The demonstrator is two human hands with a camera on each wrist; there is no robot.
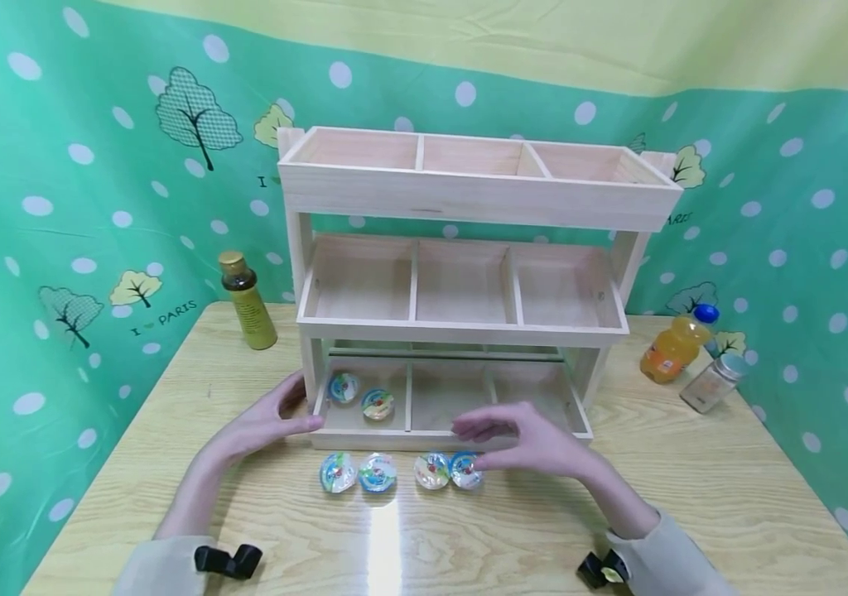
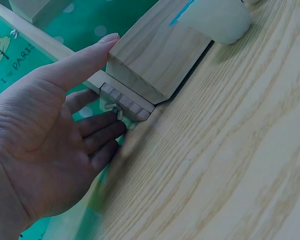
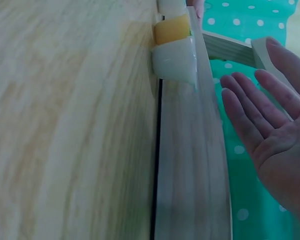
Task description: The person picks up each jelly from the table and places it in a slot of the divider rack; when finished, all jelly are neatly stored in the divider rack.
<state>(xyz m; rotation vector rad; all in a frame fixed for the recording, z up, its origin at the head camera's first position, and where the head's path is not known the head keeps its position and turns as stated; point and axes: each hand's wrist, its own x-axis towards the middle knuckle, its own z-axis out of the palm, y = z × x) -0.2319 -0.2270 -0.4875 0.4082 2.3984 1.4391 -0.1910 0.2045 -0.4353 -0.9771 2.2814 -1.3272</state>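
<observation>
A three-tier wooden rack (image 1: 461, 324) stands on the table. My left hand (image 1: 269, 424) is at its lower left corner. In the left wrist view, that thumb touches the bottom tier's corner (image 2: 140, 60), and the other fingers lie loosely beside the side post with its wing nut (image 2: 114, 109). My right hand (image 1: 528, 440), fingers extended and holding nothing, hovers by the bottom tier's front edge. Below it are jelly cups with printed lids, a blue one (image 1: 466, 470) and a pale one (image 1: 431, 470). Further left lie two blue-lidded cups (image 1: 338, 473) (image 1: 378, 473).
Two more cups, blue-lidded (image 1: 344, 386) and yellowish (image 1: 378, 405), sit in the bottom-left compartment. A dark-necked bottle (image 1: 248, 302) stands at the back left. An orange drink bottle (image 1: 677, 346) and a lidded jar (image 1: 712, 384) are at the right. Polka-dot cloth (image 1: 96, 215) hangs behind.
</observation>
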